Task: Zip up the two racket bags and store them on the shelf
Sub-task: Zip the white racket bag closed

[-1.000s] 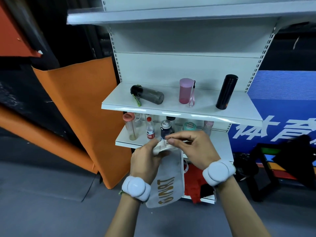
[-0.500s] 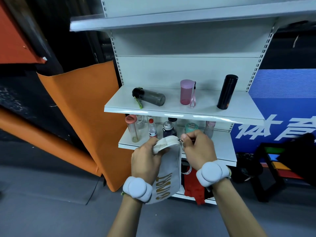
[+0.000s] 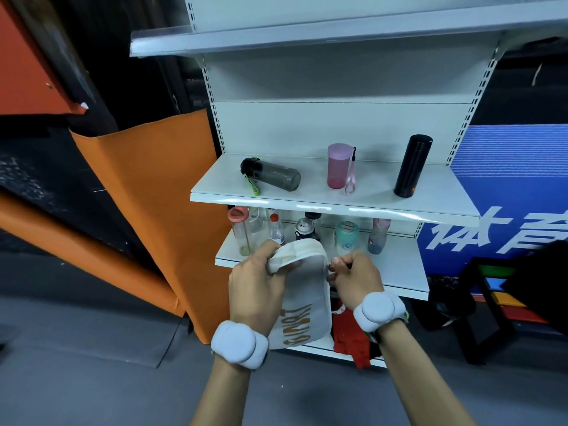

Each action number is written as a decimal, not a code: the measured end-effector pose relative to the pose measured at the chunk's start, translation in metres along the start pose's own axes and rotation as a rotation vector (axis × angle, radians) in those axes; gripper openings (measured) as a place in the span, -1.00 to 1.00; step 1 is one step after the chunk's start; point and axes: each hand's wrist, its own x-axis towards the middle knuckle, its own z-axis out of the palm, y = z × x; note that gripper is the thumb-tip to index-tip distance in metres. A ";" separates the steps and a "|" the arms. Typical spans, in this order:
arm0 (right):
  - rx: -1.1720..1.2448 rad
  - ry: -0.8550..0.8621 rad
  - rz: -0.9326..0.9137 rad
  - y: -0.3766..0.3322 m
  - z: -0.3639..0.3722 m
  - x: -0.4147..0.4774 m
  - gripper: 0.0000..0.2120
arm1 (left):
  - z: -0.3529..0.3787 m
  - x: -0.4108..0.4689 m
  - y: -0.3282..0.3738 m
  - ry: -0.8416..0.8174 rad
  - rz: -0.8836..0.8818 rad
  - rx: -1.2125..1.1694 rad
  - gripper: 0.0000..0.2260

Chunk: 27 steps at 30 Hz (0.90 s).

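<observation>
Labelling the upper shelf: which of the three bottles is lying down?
The grey bottle with the black cap, at the left end. It lies on its side; the pink bottle and the black flask stand upright.

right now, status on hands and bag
Left hand gripping white bag top. Right hand pinching at its right edge, apparently the zip. Bottles crowd the shelf behind.

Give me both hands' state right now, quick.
Left hand: closed, gripping the top end of the white racket bag.
Right hand: fingers pinched at the bag's side edge, apparently on the zipper pull.
</observation>
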 end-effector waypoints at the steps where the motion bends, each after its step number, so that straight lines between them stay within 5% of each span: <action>1: 0.003 -0.008 0.017 0.005 0.002 0.002 -0.88 | -0.003 0.002 0.000 0.006 -0.008 -0.028 -0.83; 15: 0.216 0.027 0.016 0.050 0.010 0.017 -0.84 | -0.023 0.012 -0.020 0.080 -0.103 -0.217 -0.88; 19: 0.087 0.091 -0.119 0.028 0.007 0.002 -0.81 | -0.023 0.019 -0.020 0.226 -0.236 0.014 -0.70; 24: -0.085 0.079 -0.284 -0.007 0.003 -0.009 -0.83 | -0.008 0.024 0.004 0.272 -0.142 0.613 0.07; 27: -0.146 0.052 -0.358 -0.026 0.006 -0.015 -0.83 | 0.015 0.025 0.016 0.005 0.091 0.814 -0.12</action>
